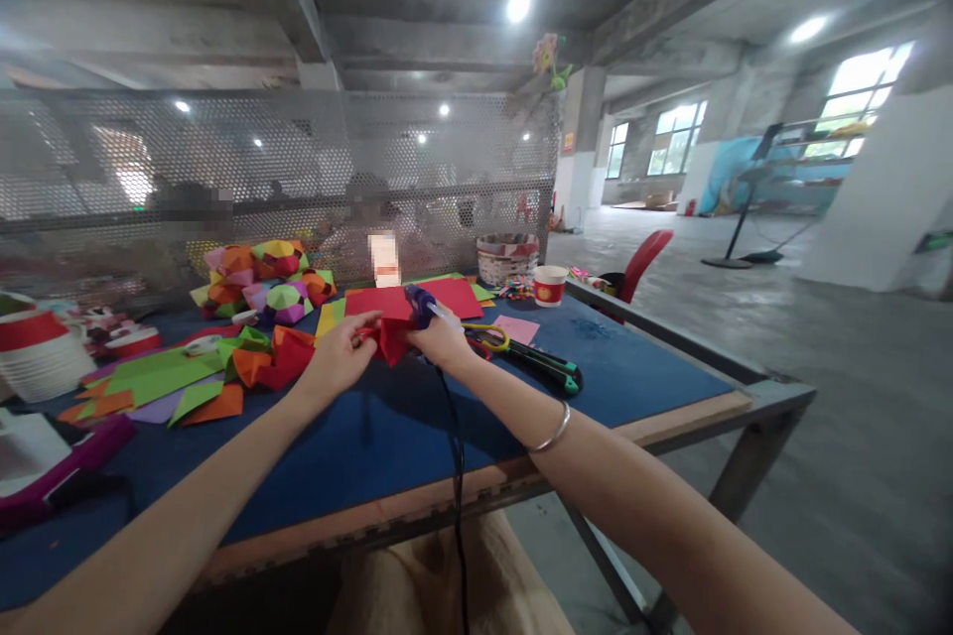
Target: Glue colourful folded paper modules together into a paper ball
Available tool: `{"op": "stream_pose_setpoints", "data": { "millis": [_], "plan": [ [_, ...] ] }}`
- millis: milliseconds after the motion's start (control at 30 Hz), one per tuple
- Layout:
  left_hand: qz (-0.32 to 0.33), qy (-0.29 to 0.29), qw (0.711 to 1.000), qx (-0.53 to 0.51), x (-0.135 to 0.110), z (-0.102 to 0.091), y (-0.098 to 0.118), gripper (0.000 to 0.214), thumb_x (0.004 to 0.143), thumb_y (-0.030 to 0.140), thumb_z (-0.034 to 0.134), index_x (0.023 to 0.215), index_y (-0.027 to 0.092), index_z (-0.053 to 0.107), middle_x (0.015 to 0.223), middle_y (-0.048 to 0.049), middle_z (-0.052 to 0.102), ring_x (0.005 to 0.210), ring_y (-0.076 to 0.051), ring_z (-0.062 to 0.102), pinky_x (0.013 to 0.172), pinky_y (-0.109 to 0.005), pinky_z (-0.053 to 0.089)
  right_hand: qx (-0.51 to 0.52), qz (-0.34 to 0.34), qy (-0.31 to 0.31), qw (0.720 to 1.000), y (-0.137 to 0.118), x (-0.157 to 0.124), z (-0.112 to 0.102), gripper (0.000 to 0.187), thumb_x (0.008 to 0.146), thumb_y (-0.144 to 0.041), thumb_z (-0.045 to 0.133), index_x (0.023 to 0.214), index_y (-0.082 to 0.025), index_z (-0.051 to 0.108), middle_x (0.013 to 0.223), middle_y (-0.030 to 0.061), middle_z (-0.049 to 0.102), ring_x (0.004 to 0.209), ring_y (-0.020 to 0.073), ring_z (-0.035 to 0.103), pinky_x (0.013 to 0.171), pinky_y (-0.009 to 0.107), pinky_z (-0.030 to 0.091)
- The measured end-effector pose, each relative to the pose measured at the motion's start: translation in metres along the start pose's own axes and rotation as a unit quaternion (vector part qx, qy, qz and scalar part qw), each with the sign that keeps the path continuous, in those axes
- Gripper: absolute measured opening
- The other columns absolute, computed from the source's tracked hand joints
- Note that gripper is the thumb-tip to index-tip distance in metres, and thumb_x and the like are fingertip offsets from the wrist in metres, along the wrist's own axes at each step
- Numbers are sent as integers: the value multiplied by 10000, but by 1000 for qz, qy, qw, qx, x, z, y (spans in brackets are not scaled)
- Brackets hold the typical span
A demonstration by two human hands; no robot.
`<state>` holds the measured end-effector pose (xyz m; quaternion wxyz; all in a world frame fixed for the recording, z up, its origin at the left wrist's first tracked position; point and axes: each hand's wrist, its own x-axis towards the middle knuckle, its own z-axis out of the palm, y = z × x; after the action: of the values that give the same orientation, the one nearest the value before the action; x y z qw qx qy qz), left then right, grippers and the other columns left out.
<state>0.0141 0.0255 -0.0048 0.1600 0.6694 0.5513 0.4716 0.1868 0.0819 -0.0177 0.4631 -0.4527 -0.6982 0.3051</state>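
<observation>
My left hand [343,354] pinches a folded piece of red paper [391,341] above the blue table top. In my right hand [445,341] is a glue gun [423,306], dark blue with a clear glue stick at its back and a black cord [454,446] hanging over the table edge. The glue gun is close to the folded paper; whether its nozzle touches the paper I cannot tell. Behind both hands lie flat red sheets [454,298]. Just right of my right hand are yellow-handled scissors [487,333] and a black-and-green utility knife [547,367].
Coloured paper balls [272,278] and loose paper pieces [168,377] cover the left side. A purple tool [89,456] and stacked paper cups [41,352] stand far left. A basket [507,258] and a paper cup [549,285] sit at the back right, before a mesh screen [447,149].
</observation>
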Motion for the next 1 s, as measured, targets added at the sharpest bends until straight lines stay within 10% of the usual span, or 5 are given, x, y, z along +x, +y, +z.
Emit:
{"op": "stream_pose_setpoints", "data": {
  "millis": [633, 1000],
  "plan": [
    [-99, -45, 968, -226, -14, 12, 13, 494, 528, 301, 783, 997, 148, 782, 900, -92, 810, 908, -300, 755, 918, -438, 573, 38, -11, 9, 999, 14, -1, 9, 341, 677, -249, 779, 991, -219, 650, 851, -8, 708, 817, 207, 701, 790, 331, 582],
    [-123, 53, 960, -246, -6, 12, -3, 319, 507, 295, 831, 793, 168, 769, 749, -43, 788, 717, -224, 732, 768, -361, 606, 72, -27, -20, 997, 5, -5, 14, 324, 681, -326, 889, 885, -226, 658, 799, -5, 686, 770, 195, 666, 735, 314, 560]
  ]
}}
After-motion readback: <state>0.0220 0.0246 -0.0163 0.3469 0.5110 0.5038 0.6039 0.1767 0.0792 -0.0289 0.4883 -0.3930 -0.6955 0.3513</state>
